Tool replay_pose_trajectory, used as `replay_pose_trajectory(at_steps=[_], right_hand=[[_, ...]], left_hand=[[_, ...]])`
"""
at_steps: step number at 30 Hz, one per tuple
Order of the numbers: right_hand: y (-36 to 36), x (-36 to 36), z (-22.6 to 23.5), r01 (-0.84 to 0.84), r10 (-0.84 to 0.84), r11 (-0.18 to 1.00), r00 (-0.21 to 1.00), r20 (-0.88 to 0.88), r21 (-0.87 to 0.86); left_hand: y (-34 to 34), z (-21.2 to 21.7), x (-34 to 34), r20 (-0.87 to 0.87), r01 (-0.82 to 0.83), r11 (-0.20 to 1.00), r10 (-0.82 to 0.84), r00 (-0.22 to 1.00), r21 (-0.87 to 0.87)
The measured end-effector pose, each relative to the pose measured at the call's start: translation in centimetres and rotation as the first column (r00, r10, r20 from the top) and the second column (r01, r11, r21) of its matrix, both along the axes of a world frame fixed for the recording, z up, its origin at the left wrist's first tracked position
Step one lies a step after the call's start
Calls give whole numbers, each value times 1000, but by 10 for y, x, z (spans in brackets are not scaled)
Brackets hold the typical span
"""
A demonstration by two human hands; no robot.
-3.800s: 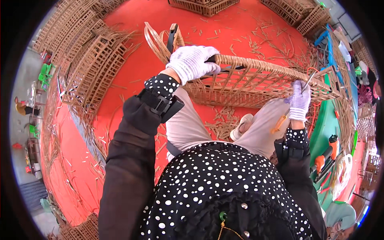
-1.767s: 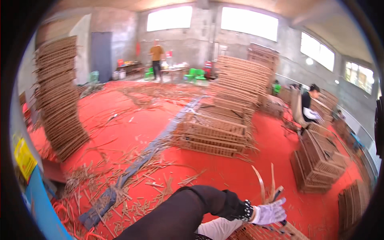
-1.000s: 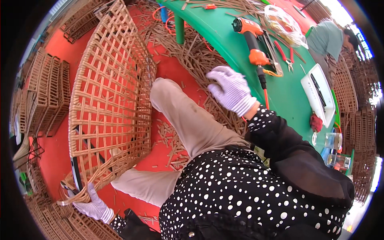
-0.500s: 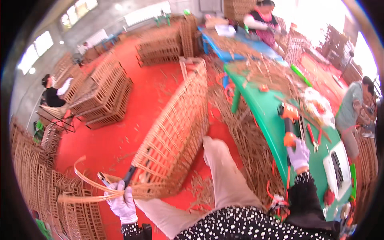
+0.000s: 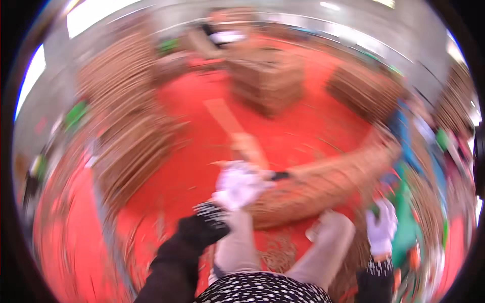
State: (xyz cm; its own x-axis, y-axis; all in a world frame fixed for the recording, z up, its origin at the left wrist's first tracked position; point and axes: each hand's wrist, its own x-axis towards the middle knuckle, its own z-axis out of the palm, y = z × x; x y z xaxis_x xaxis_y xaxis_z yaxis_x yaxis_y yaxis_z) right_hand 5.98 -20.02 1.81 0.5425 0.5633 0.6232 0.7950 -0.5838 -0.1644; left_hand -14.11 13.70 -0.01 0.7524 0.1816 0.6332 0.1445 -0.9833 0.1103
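Observation:
The whole view is smeared by motion. My gloved left hand (image 5: 237, 184) is closed at the near end of a long woven wicker basket (image 5: 318, 184), which lies on its side across my knees and slants up to the right. Pale flat strips (image 5: 247, 146) stick out past the fingers, and a short dark piece shows beside them. Down at the right, my gloved right hand (image 5: 382, 227) is raised with thumb and fingers apart and nothing visible in it. It is beside the edge of the green table (image 5: 404, 222).
Stacks of wicker baskets stand at the left (image 5: 134, 156), the far middle (image 5: 265, 78) and the far right. A person (image 5: 207, 40) is at the back. Loose wicker scraps (image 5: 275, 252) lie on the red floor around my feet.
My view has swung to the left. My left hand and the basket end now sit nearer the middle. My right hand has let go of the orange and black power tool.

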Motion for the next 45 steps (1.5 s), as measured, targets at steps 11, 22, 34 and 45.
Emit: replay_pose_trajectory(at_steps=[11,22,34,45], right_hand=[[204,-72,12,-823,822,568,566,-60,18],[206,-67,2,-804,788,579,507,-349,137],[203,-72,0,-791,795,559,426,-432,248],[199,-78,5,-762,750,634,564,-346,131]], left_hand=[[-24,-16,-17,325,203,956,-127,937,-211],[-42,2,-14,277,59,969,11,961,-241],[-37,-14,-14,289,154,913,-42,956,-377],[-48,5,-46,-70,-22,958,2,998,-287]])
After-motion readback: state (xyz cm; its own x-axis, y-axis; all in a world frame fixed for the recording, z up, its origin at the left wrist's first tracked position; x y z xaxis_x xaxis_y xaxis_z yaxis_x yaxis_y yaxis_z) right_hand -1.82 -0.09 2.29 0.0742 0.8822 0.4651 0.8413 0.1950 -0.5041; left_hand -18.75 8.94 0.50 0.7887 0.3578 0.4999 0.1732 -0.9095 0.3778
